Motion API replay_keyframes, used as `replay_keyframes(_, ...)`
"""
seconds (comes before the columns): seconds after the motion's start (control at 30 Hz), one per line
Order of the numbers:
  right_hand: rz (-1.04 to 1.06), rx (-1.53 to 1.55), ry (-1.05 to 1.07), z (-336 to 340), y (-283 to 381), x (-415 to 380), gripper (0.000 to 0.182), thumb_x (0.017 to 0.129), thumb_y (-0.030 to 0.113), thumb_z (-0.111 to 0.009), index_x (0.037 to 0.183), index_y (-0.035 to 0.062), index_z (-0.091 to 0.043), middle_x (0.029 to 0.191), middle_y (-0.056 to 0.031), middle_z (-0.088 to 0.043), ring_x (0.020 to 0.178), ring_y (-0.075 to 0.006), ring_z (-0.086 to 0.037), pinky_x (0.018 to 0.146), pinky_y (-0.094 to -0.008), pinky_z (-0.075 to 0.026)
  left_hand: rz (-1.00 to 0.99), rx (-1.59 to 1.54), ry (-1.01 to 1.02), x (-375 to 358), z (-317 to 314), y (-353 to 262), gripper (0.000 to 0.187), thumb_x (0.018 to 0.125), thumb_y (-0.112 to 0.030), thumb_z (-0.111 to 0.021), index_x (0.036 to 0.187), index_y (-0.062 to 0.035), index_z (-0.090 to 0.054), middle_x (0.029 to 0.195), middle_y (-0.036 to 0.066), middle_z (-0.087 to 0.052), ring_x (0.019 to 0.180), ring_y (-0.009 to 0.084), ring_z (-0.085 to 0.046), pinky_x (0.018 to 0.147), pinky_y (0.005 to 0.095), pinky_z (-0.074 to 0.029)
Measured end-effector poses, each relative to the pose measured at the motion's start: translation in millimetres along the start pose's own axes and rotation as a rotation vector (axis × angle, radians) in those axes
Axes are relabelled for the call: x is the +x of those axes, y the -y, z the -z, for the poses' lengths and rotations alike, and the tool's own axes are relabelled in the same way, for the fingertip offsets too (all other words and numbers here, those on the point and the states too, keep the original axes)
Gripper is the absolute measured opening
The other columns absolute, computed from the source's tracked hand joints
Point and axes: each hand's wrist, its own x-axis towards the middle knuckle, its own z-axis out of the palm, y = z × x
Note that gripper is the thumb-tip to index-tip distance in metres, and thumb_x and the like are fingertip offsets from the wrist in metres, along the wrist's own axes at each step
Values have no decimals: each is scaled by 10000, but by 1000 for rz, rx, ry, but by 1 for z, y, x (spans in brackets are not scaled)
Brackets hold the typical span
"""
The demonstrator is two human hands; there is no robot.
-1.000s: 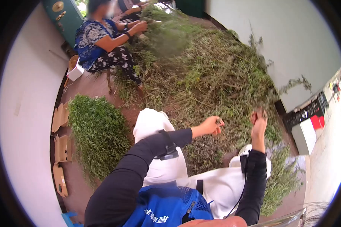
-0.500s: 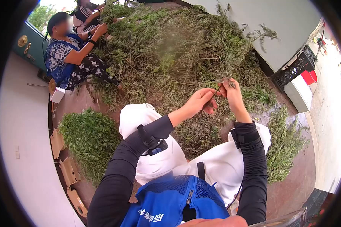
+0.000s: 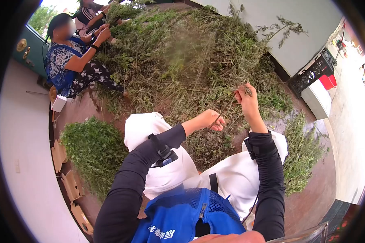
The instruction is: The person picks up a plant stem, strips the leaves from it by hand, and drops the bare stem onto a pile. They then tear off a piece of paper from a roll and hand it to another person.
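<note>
A thin, dark plant stem (image 3: pixel 226 104) runs slantwise between my two hands. Its upper end, with some dried leaves (image 3: pixel 247 91), is pinched in the fingers of my right hand (image 3: pixel 249 102). Lower and to the left, my left hand (image 3: pixel 211 119) has its fingers curled round the stem's other part; a short bit seems to stick out below it. Beneath both hands lies a heap of dark, withered leaves (image 3: pixel 209 146) between my knees. Beyond them spreads a large pile of cut leafy stalks (image 3: pixel 182 65).
A bushy green heap (image 3: pixel 94 152) lies left of my knee, another leafy heap (image 3: pixel 302 158) on the right. Cardboard boxes (image 3: pixel 72 186) line the left wall. Two people sit at the far left, the nearer person (image 3: pixel 71 60) handling stalks. A white box (image 3: pixel 317 99) and red bucket (image 3: pixel 328 82) stand right.
My left hand has moved down and left along the stem, away from my right hand, so more stem shows between them. My right hand stays nearly in place.
</note>
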Motion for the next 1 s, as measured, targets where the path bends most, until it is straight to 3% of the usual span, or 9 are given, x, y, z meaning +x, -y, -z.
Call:
replay_keyframes(0.07,-1,-28,30,4,5,2,201,838,147,-476,685,20,-509,522,24,-445,472,-43,-373,447,-183,-304,-17,73,-6,6,8,7,244,819,-146,-477,985,29,-517,860,131,-583,800,171,-580,711,261,-468)
replay_keyframes(0.13,32,-221,75,1,11,-2,215,833,140,-479,673,5,-529,528,15,-463,474,-46,-381,438,-196,-307,-638,889,-396,-1,10,-3,254,787,-102,-514,1011,17,-514,970,108,-560,950,185,-518,823,301,-404)
replay_keyframes(0.27,119,-603,132,-3,-4,-5,102,749,77,-526,728,-8,-578,517,-83,-514,492,-131,-511,463,-261,-372,-681,21,-273,-20,6,-43,382,771,-103,-555,1113,17,-432,1117,80,-479,1062,149,-419,936,295,-271)
replay_keyframes(0.3,122,-647,132,-5,-13,-5,72,691,53,-541,720,-2,-578,543,-138,-522,529,-224,-544,492,-311,-399,-675,23,-272,-24,2,-49,382,771,-103,-555,1113,17,-432,1117,80,-479,1062,149,-419,936,295,-271)
replay_keyframes(0.47,369,-894,78,-27,-31,-18,118,652,107,-592,663,1,-541,561,-150,-515,556,-321,-508,515,-377,-395,-681,273,-487,-36,-8,-59,354,758,-68,-575,1077,22,-450,1034,64,-524,887,100,-510,784,248,-407)
replay_keyframes(0.57,105,-852,481,-34,2,-20,204,645,171,-627,744,2,-574,555,-129,-522,534,-266,-524,509,-343,-399,-682,56,-564,-34,0,-65,221,771,-84,-571,959,18,-515,916,47,-576,759,69,-520,647,221,-431)
replay_keyframes(0.67,109,-617,297,-4,-5,4,201,707,152,-587,853,13,-593,625,-50,-565,548,-111,-506,521,-257,-401,-739,1,-612,-30,10,-66,190,772,-122,-584,903,10,-542,874,36,-589,747,54,-508,614,212,-415)
replay_keyframes(0.87,215,-67,257,-2,14,9,235,823,183,-499,1001,34,-534,791,-6,-558,634,-65,-488,538,-193,-389,-647,135,-470,-35,-15,-65,103,759,-56,-574,817,26,-554,822,35,-598,735,36,-501,629,190,-399)
replay_keyframes(1.0,93,-114,201,-4,7,6,195,836,206,-487,858,36,-581,665,27,-529,516,-31,-420,466,-175,-341,-834,767,-632,-35,-16,-62,173,720,-100,-607,690,16,-483,611,108,-502,563,218,-507,554,287,-402)
